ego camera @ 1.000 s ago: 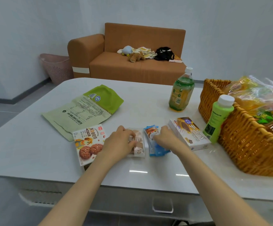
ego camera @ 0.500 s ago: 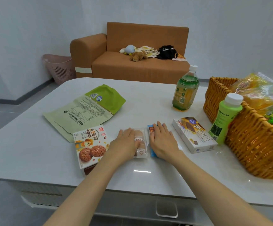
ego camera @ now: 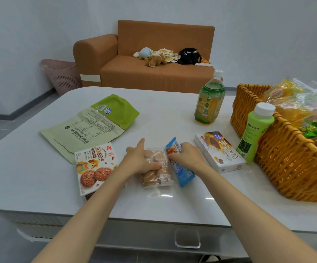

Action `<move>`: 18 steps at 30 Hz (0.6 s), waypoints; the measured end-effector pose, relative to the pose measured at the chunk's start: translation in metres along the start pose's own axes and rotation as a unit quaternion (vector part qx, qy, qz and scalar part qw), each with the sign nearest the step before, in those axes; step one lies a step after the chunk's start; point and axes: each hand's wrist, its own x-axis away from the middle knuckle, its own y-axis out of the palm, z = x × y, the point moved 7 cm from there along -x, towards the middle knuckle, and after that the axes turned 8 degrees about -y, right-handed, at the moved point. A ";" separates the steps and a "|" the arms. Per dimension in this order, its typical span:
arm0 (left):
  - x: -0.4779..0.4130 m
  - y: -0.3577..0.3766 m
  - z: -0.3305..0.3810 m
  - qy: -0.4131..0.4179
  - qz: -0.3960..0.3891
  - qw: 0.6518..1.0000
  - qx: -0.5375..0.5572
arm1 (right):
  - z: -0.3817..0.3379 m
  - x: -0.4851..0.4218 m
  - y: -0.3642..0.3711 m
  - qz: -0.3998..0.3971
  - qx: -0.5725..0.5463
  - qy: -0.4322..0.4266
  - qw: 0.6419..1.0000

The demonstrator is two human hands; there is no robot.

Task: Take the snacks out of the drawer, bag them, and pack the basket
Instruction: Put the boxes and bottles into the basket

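table (ego camera: 40,183): white top, everything below sits on it
pink bin (ego camera: 61,76): on the floor, far left, beside the sofa (ego camera: 153,76)
green pouch (ego camera: 89,128): flat, label side up, left-centre of table
cookie box (ego camera: 95,168): flat, just in front of the pouch, overlapping its near edge
left hand (ego camera: 142,160): clamped on the left edge of the clear biscuit packet (ego camera: 157,176), thumb on top, 1 finger stretched forward
clear biscuit packet: lying on the table near the front edge, between cookie box and blue packet (ego camera: 183,171), touching the latter
right hand (ego camera: 189,158): fingers curled round the far end of the blue packet
blue packet: far end tipped up in the hand, near end down on the table
white box (ego camera: 219,151): flat, just right of the right hand
tea bottle (ego camera: 209,103): upright, behind the box, capped
light green bottle (ego camera: 254,131): upright, white cap, against the wicker basket wall
wicker basket (ego camera: 286,168): right edge of table
bagged snacks (ego camera: 301,105): clear bags inside the basket, piled above its rim
drawer handle (ego camera: 187,239): under the front edge of the table
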 end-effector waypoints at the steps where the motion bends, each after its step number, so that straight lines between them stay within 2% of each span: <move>1: 0.000 0.001 0.001 -0.001 -0.002 1.000 0.019 | -0.002 0.001 -0.002 -0.001 0.014 -0.005 1.000; 8: 0.008 0.002 -0.008 -0.021 0.023 0.984 0.174 | -0.006 0.018 -0.020 0.032 0.039 -0.022 0.998; 13: 0.041 -0.009 -0.005 0.006 0.066 0.964 0.259 | -0.015 0.036 -0.035 0.041 -0.004 -0.036 0.999; 18: 0.081 -0.020 -0.008 0.026 0.085 0.939 0.334 | -0.029 0.079 -0.054 0.036 -0.108 -0.047 0.992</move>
